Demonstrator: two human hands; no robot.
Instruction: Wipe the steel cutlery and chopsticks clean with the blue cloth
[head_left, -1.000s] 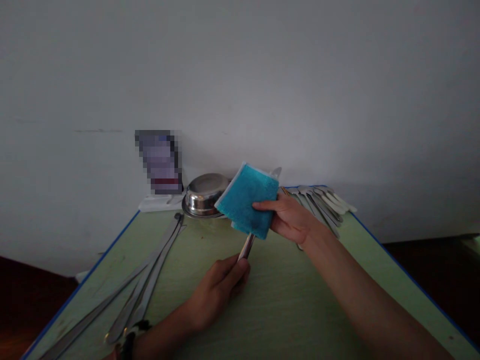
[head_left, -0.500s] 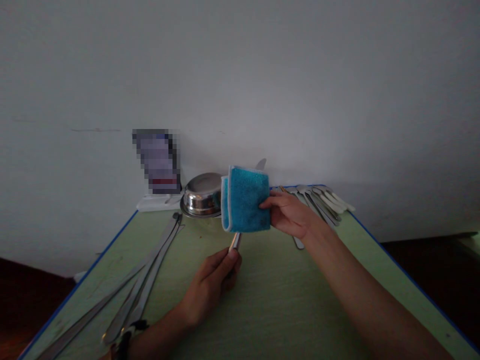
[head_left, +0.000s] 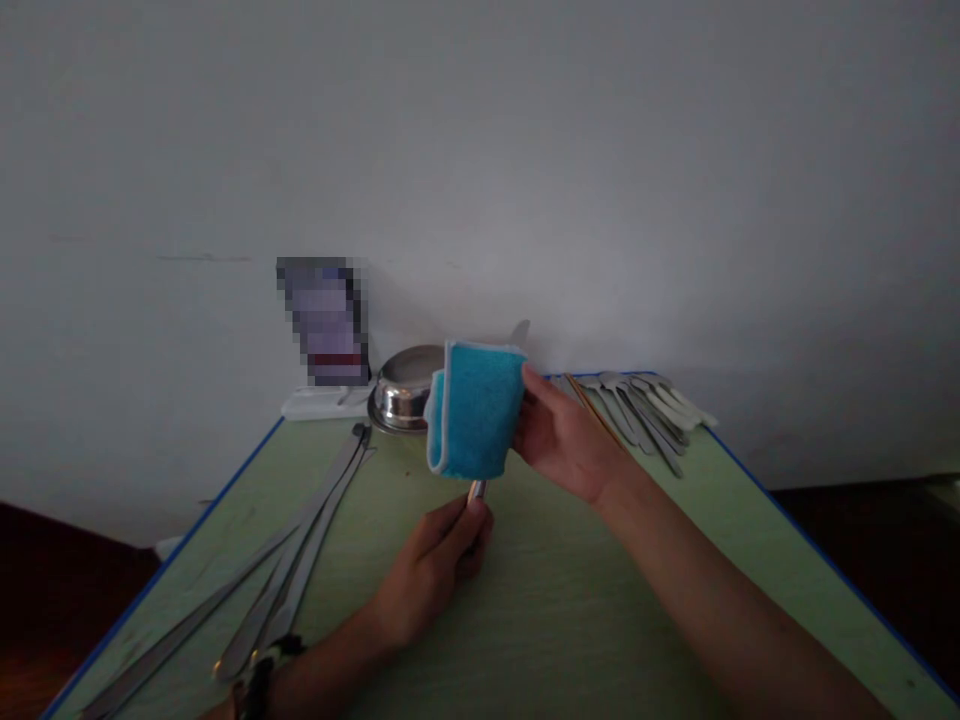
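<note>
My left hand (head_left: 446,545) is closed round the metal handle of a knife (head_left: 478,490), low over the table. The knife slants up and away, and its rounded tip shows behind the top of a blue cloth (head_left: 482,412). This cloth is folded, has pale edging, and hides the middle of the knife. My right hand (head_left: 559,425) grips the cloth's right side, thumb near its upper corner and fingers behind it. Whether the cloth presses on both faces of the blade I cannot tell.
An upturned steel bowl (head_left: 405,395) stands behind the cloth. Left of it, a pixelated phone-like device (head_left: 326,325) rests on a white base (head_left: 319,403). Long metal utensils (head_left: 300,545) lie along the table's left; several spoons and other cutlery (head_left: 652,410) lie at the back right, near the wall.
My right hand has moved a little left and down along the knife, and the cloth has turned slightly and curved. The left hand has stayed on the handle. The view has shifted slightly.
</note>
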